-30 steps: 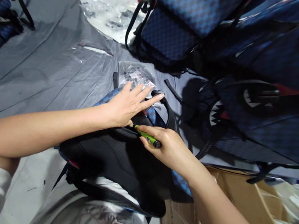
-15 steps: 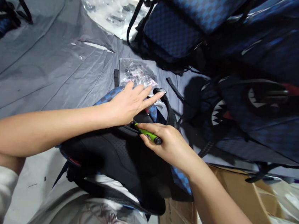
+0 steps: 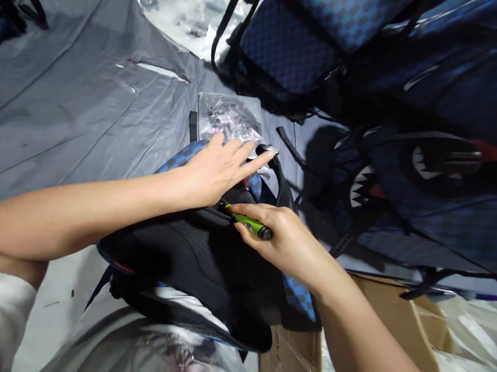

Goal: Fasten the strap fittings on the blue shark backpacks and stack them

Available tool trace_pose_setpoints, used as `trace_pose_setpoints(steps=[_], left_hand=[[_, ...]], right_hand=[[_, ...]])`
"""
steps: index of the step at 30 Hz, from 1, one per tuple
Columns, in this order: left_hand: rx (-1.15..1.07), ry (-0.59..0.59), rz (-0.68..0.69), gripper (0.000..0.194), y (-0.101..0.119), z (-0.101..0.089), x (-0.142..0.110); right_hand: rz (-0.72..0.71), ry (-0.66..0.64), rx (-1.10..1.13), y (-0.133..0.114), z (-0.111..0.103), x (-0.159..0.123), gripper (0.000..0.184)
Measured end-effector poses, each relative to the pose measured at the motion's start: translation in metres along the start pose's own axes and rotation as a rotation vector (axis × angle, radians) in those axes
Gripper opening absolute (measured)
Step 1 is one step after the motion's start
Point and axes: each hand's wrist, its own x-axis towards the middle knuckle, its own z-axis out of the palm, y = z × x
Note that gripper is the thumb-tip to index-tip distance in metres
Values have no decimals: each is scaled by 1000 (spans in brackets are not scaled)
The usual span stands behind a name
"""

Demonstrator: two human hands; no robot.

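1. At the near edge of a table with a wrinkly grey cover (image 3: 60, 119), there's a black and blue-checked backpack (image 3: 204, 270), padded black side facing up, partly hanging over toward the person's lap. Both hands are on it.

2. Right hand (image 3: 285, 237): curled snugly around a green tool (image 3: 251, 225) with a black end, thumb and fingers closed on the handle. The thing points up and left into the dark fabric near the top of the bag. I honestly can't tell what its tip looks like, too dark in there.

3. Left hand (image 3: 212, 167): palm down across the top of the backpack, fingers fanned wide, not wrapped around anything I can see. Its thumb is kinda hidden, and the wrist side sits right by the tool's front end.

4. Just past those left fingers is a clear bag of small parts (image 3: 229, 116), too jumbled to make out. A bigger heap of clear plastic (image 3: 187, 5) lies farther back.

5. Over on the right there's a blue-checked backpack (image 3: 289, 48) plus a pile of dark bags (image 3: 471, 215) with toothy mouths printed on them. A cardboard box (image 3: 377, 312) sits below the table edge, near the right forearm.
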Motion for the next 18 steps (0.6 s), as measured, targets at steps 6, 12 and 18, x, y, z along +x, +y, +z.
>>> trace_pose_setpoints(steps=[6, 12, 18], left_hand=[[-14, -5, 2, 91, 0, 1, 1], [-16, -2, 3, 91, 0, -1, 0], [-10, 13, 4, 88, 0, 2, 0]], right_hand=[[15, -8, 2, -3, 1, 1, 31], [29, -4, 12, -3, 0, 0, 32], [35, 4, 53, -1, 2, 1, 33]])
